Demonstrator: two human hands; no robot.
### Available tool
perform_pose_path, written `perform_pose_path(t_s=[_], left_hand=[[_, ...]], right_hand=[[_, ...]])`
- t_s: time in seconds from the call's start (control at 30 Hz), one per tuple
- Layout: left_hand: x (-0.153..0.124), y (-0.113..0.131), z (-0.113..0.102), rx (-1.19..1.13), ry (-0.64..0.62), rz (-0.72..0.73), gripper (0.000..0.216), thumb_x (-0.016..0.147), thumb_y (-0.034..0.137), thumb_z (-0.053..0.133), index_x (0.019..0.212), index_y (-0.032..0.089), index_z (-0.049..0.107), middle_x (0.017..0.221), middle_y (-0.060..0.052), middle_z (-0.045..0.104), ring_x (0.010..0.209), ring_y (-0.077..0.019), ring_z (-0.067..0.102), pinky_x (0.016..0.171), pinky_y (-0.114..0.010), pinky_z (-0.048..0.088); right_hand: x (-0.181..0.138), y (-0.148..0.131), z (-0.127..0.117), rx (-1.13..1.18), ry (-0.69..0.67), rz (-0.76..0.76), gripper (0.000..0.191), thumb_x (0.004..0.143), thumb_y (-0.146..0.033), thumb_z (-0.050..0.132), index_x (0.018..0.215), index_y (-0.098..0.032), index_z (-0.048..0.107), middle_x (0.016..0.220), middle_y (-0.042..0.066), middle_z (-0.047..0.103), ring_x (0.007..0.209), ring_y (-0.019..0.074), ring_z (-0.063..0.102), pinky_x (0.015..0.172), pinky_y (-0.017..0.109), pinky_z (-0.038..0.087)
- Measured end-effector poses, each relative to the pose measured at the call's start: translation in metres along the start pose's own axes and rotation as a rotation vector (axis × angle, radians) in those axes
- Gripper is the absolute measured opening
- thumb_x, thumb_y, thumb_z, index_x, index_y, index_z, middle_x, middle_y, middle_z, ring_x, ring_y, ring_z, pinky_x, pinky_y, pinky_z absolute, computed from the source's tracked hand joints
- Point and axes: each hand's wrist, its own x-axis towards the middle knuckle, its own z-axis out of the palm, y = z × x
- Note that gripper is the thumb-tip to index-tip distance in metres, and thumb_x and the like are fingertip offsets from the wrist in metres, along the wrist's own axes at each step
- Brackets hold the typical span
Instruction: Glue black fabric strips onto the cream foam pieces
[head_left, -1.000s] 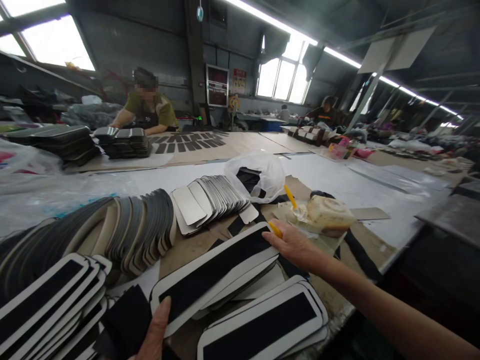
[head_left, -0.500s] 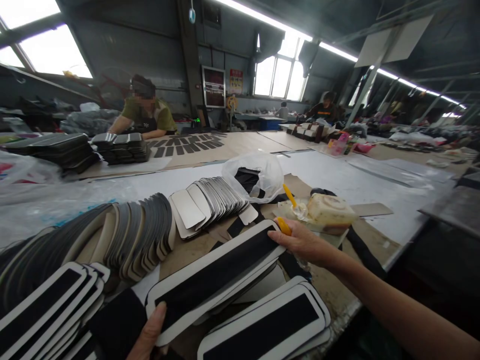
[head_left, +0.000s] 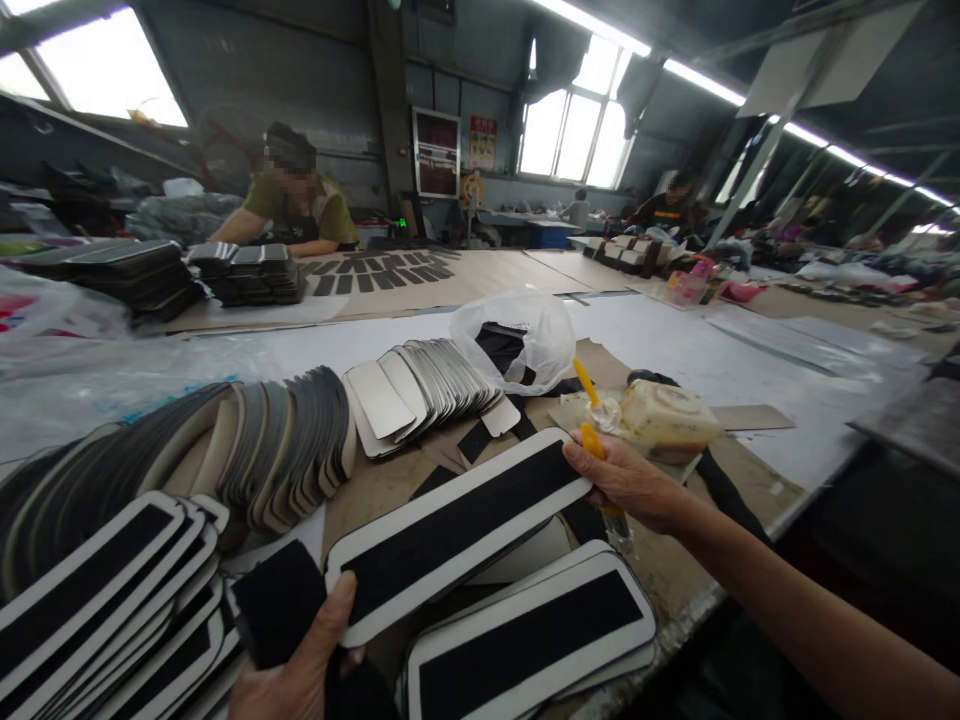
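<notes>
A long panel with rounded corners, a white border and a black middle is held tilted between my two hands. My left hand grips its near left corner, thumb on top and fingers beneath. At the far right end, my right hand pinches the panel and also keeps a yellow-handled brush in its grasp, its glue-smeared end hanging below. A black fabric piece lies beside my left hand. Similar panels are stacked below, and another fanned stack lies at the left.
A crusted glue container with a second yellow handle stands beyond my right hand. Behind the panel are a row of white-faced plates and a plastic bag. Curved pieces stand left. A co-worker leans over the table opposite.
The panel has shifted right and lies flatter to view, with both hands still on it. More of my left hand and of the black fabric piece shows. The camera view has tilted slightly.
</notes>
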Motion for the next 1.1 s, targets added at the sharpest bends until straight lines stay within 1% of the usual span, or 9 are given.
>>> perform_pose_path(t_s=[0.1, 0.2, 0.3, 0.4, 0.53, 0.7, 0.9, 1.0, 1.1], left_hand=[[-0.012, 0.009, 0.007, -0.213, -0.078, -0.065, 0.038, 0.064, 0.046, 0.075, 0.087, 0.019, 0.063, 0.074, -0.001, 0.067, 0.058, -0.0177, 0.061, 0.051, -0.028, 0.050], [-0.018, 0.012, 0.010, -0.350, -0.203, -0.056, 0.037, 0.065, 0.048, 0.074, 0.081, 0.017, 0.061, 0.067, 0.001, 0.063, 0.053, -0.0130, 0.054, 0.046, -0.023, 0.044], [-0.018, 0.012, 0.008, -0.369, -0.218, -0.061, 0.038, 0.069, 0.053, 0.069, 0.072, 0.017, 0.058, 0.058, 0.003, 0.056, 0.047, -0.0095, 0.047, 0.043, -0.020, 0.040], [-0.016, 0.010, 0.005, -0.346, -0.211, -0.035, 0.039, 0.065, 0.049, 0.075, 0.079, 0.016, 0.058, 0.061, 0.003, 0.057, 0.047, -0.0082, 0.046, 0.041, -0.019, 0.039], [-0.012, 0.009, 0.002, -0.217, -0.167, 0.011, 0.040, 0.055, 0.036, 0.083, 0.081, 0.014, 0.061, 0.063, 0.002, 0.061, 0.047, -0.0092, 0.050, 0.043, -0.019, 0.042], [-0.005, 0.006, -0.004, -0.138, -0.177, 0.002, 0.042, 0.057, 0.040, 0.082, 0.082, 0.012, 0.064, 0.068, -0.001, 0.066, 0.047, -0.0106, 0.053, 0.048, -0.022, 0.047], [-0.006, 0.005, -0.005, -0.177, -0.160, -0.003, 0.050, 0.060, 0.041, 0.080, 0.097, 0.011, 0.064, 0.073, -0.006, 0.070, 0.060, -0.0213, 0.064, 0.058, -0.030, 0.053], [-0.006, 0.002, -0.004, -0.176, -0.120, 0.078, 0.047, 0.061, 0.042, 0.078, 0.095, 0.013, 0.066, 0.074, -0.008, 0.070, 0.074, -0.0279, 0.067, 0.068, -0.035, 0.054], [-0.005, 0.000, -0.004, -0.161, -0.105, 0.102, 0.042, 0.062, 0.044, 0.077, 0.091, 0.015, 0.067, 0.070, -0.008, 0.069, 0.078, -0.0307, 0.067, 0.071, -0.037, 0.053]], right_hand=[[-0.004, 0.005, 0.002, -0.096, 0.050, 0.044, 0.045, 0.082, -0.062, 0.052, 0.070, -0.020, 0.043, 0.052, -0.007, 0.039, 0.043, 0.0074, 0.034, 0.037, 0.019, 0.025], [-0.004, 0.009, 0.000, -0.159, 0.130, 0.108, 0.047, 0.079, -0.064, 0.055, 0.065, -0.021, 0.044, 0.050, -0.005, 0.039, 0.041, 0.0087, 0.035, 0.036, 0.020, 0.027], [0.001, 0.009, -0.003, -0.225, 0.139, 0.096, 0.044, 0.079, -0.062, 0.056, 0.064, -0.021, 0.050, 0.054, 0.001, 0.048, 0.045, 0.0134, 0.044, 0.039, 0.025, 0.037], [0.003, 0.004, -0.003, -0.340, 0.145, 0.036, 0.043, 0.081, -0.061, 0.053, 0.064, -0.021, 0.054, 0.059, 0.005, 0.053, 0.051, 0.0167, 0.049, 0.043, 0.028, 0.041], [0.001, -0.006, 0.003, -0.474, 0.200, -0.020, 0.045, 0.082, -0.064, 0.047, 0.065, -0.022, 0.049, 0.055, -0.001, 0.049, 0.050, 0.0151, 0.047, 0.045, 0.027, 0.041], [-0.001, -0.017, 0.010, -0.501, 0.139, -0.082, 0.042, 0.083, -0.059, 0.047, 0.063, -0.022, 0.044, 0.054, -0.003, 0.044, 0.050, 0.0130, 0.043, 0.049, 0.026, 0.039], [-0.001, -0.011, 0.011, -0.433, 0.140, -0.046, 0.042, 0.079, -0.062, 0.051, 0.065, -0.022, 0.049, 0.058, -0.001, 0.050, 0.052, 0.0150, 0.048, 0.049, 0.027, 0.042], [0.003, -0.005, 0.011, -0.417, 0.139, -0.071, 0.044, 0.078, -0.064, 0.051, 0.066, -0.022, 0.054, 0.060, 0.000, 0.055, 0.054, 0.0164, 0.052, 0.050, 0.026, 0.045], [0.004, -0.005, 0.013, -0.458, 0.178, -0.135, 0.045, 0.075, -0.065, 0.052, 0.064, -0.021, 0.056, 0.060, 0.001, 0.057, 0.055, 0.0165, 0.053, 0.051, 0.026, 0.046]])
